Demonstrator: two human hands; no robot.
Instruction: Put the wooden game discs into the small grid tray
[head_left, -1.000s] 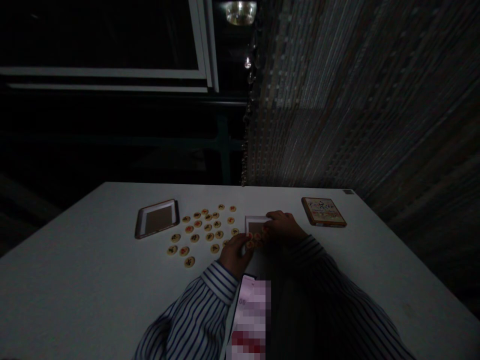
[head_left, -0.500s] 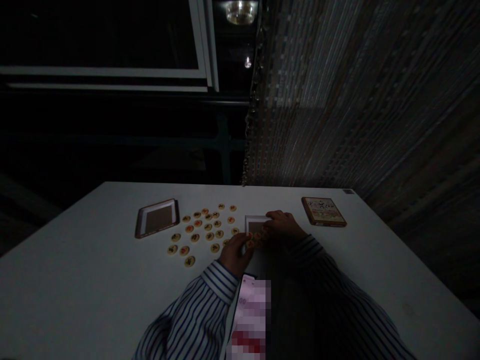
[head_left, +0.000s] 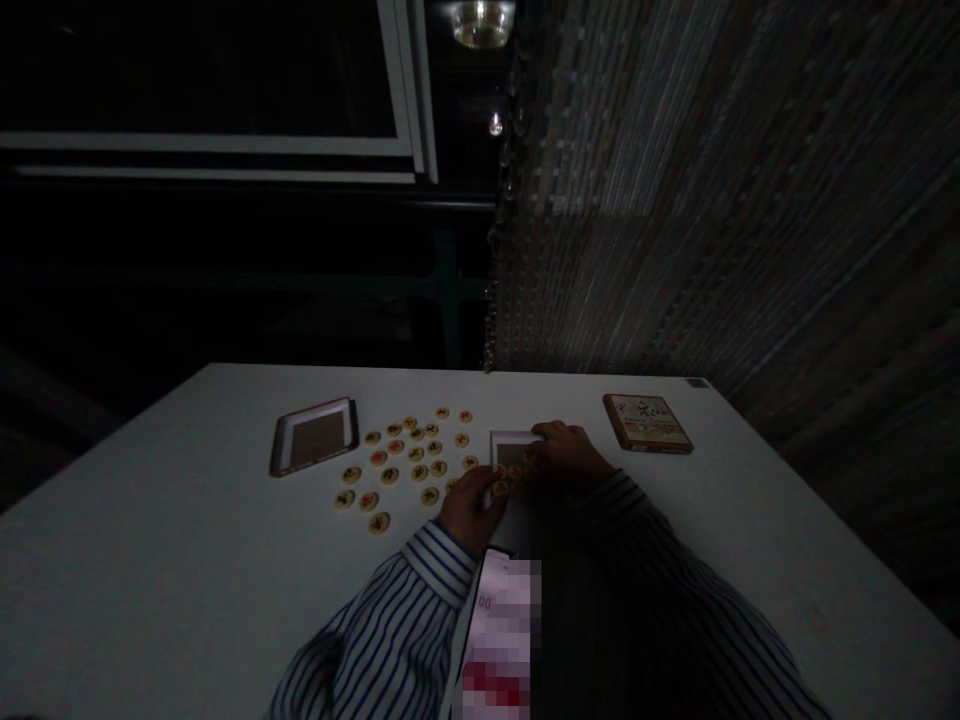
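Observation:
An open shallow box [head_left: 517, 437] with pale walls lies in front of me, several round xiangqi pieces [head_left: 515, 472] in its near part. My left hand [head_left: 469, 510] grips the box's near left side, its fingers bent over the edge beside the pieces. From the right, my right hand [head_left: 571, 455] reaches over the box with curled fingers, the fingertips at a red-marked piece; shadow hides part of this grip. Loose xiangqi pieces [head_left: 415, 454], marked red or black, are scattered on the table to the left of the box.
An upturned box lid [head_left: 315, 440] lies at the left on the white table [head_left: 187, 560]. At the right sits a closed printed box [head_left: 648, 422]. A lit phone [head_left: 495, 630] is between my forearms. A string curtain [head_left: 622, 200] hangs beyond the table; the room is dark.

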